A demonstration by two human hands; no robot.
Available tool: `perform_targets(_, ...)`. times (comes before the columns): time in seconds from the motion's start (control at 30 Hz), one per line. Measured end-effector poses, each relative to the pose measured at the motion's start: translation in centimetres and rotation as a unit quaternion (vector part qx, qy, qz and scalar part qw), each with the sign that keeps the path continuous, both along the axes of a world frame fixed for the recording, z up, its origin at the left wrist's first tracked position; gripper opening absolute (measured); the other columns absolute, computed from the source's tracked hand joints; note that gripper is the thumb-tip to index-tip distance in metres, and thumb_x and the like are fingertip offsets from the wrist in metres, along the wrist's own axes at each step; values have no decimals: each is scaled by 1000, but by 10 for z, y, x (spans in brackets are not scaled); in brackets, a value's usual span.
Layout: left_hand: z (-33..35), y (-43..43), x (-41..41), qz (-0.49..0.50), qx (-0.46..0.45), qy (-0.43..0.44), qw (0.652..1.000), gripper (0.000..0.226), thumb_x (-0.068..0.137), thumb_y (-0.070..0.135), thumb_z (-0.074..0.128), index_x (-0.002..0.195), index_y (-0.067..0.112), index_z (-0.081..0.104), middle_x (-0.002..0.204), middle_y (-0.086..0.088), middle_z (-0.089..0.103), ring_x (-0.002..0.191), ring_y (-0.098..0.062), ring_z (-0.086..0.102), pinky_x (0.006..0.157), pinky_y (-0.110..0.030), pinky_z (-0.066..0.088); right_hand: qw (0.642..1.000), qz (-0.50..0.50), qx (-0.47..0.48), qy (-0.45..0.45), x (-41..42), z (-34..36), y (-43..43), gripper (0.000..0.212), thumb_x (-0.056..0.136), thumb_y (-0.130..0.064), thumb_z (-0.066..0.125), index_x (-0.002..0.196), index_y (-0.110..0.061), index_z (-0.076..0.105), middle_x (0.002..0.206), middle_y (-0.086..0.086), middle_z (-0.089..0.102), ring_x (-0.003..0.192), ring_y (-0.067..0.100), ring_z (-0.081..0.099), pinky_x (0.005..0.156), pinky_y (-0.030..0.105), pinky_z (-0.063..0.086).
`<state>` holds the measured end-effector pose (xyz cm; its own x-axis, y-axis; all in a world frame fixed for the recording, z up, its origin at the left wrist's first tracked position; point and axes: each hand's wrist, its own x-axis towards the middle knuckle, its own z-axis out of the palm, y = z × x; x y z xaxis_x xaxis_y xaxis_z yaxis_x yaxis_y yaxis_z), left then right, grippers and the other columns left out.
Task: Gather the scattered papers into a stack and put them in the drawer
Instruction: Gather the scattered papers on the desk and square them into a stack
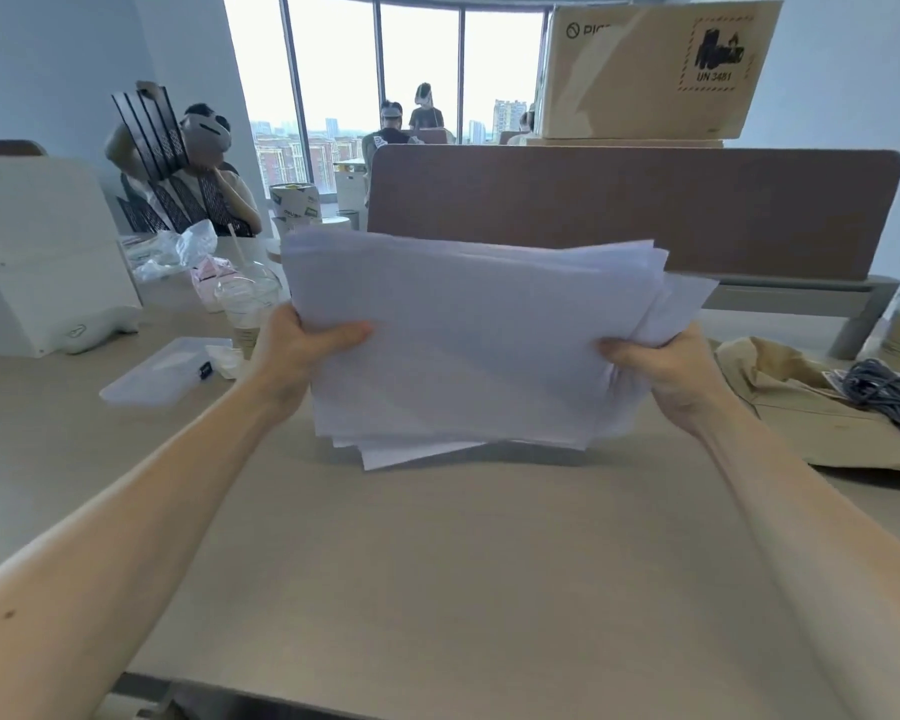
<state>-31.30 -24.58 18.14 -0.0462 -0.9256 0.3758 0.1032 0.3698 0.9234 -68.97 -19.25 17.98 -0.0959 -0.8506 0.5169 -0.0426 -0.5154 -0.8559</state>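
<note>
The person holds a loose stack of white papers (463, 345) in both hands above the light wooden table (437, 563). The left hand (297, 350) grips the stack's left edge, thumb lying across the top sheet and fingers hidden beneath. The right hand (666, 371) grips the right edge the same way, thumb on top. The sheets are unevenly aligned: corners fan out at the upper right, and a few lower sheets jut out at the bottom left. The near edge of the stack hangs close to the table and casts a shadow there; whether it touches cannot be told.

Left of the stack stand a clear plastic cup with a straw (248, 298) and a flat translucent plastic case (165, 368), with a white appliance (42, 252) further left. To the right lie crumpled brown paper (780, 387) and a coil of grey cable (884, 392). A brown desk divider (630, 210) rises behind the papers, with a cardboard box (650, 70) above it.
</note>
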Motion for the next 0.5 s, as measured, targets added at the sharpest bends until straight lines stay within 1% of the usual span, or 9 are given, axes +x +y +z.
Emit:
perform_targets(0.1,-25,5,-12,6,32,-33,999,60,41,27,94,97,18,74,102,-4,77,96,-24,72,85,-44,58,997,8,70,22,3,-21,1,58,47,-31,96,99,-23,73,98,-3,77,93,17,73,82,40,58)
perform_targets(0.17,-34,7,-16,0,41,-10,999,66,41,30,97,101,17,74,108,-9,75,101,-28,71,87,-48,57,996,14,82,28,13,-27,1,56,50,-28,96,101,-24,72,101,-1,77,95,18,72,78,37,58)
perform_targets(0.2,-34,5,-14,-1,40,0,999,66,42,29,97,103,16,74,109,-9,75,101,-29,71,85,-47,57,997,15,78,24,14,-27,0,56,51,-28,95,102,-24,72,103,0,77,97,20,72,78,36,58)
perform_targets(0.27,-32,2,-9,-8,40,-8,999,60,45,26,93,101,15,73,105,-6,76,97,-24,72,83,-43,57,996,24,83,10,7,-25,-1,60,47,-37,94,101,-20,73,102,1,77,97,21,72,78,34,58)
perform_targets(0.3,-36,2,-8,-9,46,-15,999,58,45,25,92,99,15,74,103,-4,77,94,-22,72,82,-42,57,995,28,92,10,5,-27,0,59,48,-38,93,99,-19,74,101,1,77,96,20,73,79,35,58)
perform_targets(0.37,-43,6,-12,-4,55,-20,998,58,41,25,92,95,17,74,99,-2,77,91,-21,72,84,-44,56,994,28,105,26,8,-35,0,41,58,-23,91,96,-19,74,95,-2,78,92,19,73,77,37,56)
perform_targets(0.4,-42,9,-18,1,48,-23,999,58,39,24,93,94,18,74,98,-2,77,90,-21,72,84,-45,57,994,16,100,34,14,-36,0,36,62,-16,89,94,-21,74,91,-5,78,89,17,73,73,35,56)
perform_targets(0.43,-38,10,-23,13,37,-24,999,58,38,24,93,93,17,73,96,-1,77,89,-21,72,83,-46,58,995,-1,90,32,20,-33,0,34,61,-17,89,91,-23,74,86,-9,78,85,14,73,69,32,56)
perform_targets(0.5,-19,5,-26,30,12,-15,999,57,38,26,92,91,16,73,91,2,77,85,-19,73,77,-41,60,998,-7,58,10,21,-22,-2,42,49,-35,93,86,-25,77,87,-11,77,83,10,72,68,29,57)
